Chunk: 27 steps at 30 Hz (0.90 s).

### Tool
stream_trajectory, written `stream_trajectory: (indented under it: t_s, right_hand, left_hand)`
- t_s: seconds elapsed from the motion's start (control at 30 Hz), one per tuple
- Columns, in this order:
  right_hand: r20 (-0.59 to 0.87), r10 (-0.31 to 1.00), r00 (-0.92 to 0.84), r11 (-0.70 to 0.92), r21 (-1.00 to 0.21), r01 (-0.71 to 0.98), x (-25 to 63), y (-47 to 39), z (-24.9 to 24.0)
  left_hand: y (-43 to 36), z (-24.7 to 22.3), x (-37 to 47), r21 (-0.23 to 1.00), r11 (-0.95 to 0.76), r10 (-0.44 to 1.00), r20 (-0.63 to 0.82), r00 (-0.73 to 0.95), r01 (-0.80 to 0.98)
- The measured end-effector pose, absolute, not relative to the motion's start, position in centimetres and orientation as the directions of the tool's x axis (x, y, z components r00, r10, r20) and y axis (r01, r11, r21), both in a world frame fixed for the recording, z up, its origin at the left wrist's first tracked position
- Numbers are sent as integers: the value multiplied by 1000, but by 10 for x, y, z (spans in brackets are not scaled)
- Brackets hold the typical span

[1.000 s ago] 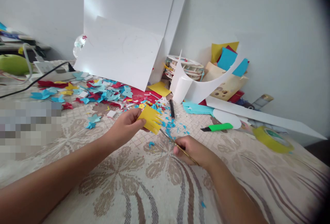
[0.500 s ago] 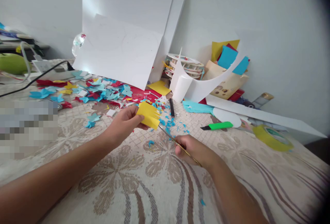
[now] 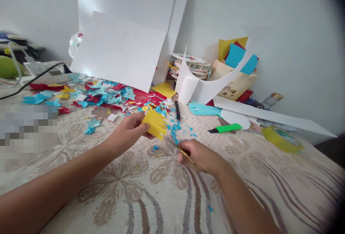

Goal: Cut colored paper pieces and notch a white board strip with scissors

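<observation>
My left hand pinches a small sheet of yellow paper between thumb and fingers. Narrow slits run into its right edge, so that side is a fringe of strips. My right hand is closed on a pair of scissors with gold-coloured handles. Their blades reach up and left to the lower right corner of the paper; whether they touch it I cannot tell. Beneath and beyond the paper, blue paper scraps litter the patterned tablecloth.
Blue, red and yellow paper flowers are heaped at the left. A green cutter knife, a yellow tape roll and a long white board lie at the right. Large white boards lean on the wall. A black stick lies ahead.
The paper's fringe shows an added cut near its lower corner, and its strips spread more. The scissors have shifted slightly down and left. The whole view has moved slightly.
</observation>
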State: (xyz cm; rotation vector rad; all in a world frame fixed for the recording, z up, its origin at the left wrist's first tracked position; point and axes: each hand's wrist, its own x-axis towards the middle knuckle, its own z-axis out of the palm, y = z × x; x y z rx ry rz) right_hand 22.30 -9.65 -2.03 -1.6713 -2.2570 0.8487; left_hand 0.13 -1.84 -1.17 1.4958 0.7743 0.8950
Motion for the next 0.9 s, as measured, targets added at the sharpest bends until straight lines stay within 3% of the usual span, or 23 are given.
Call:
stream_trajectory:
  t_s: [0.9]
  right_hand:
    - [-205, 933, -297, 135, -564, 814, 220, -94, -20]
  left_hand:
    - [-19, -12, 1, 975, -212, 847, 152, 509, 62]
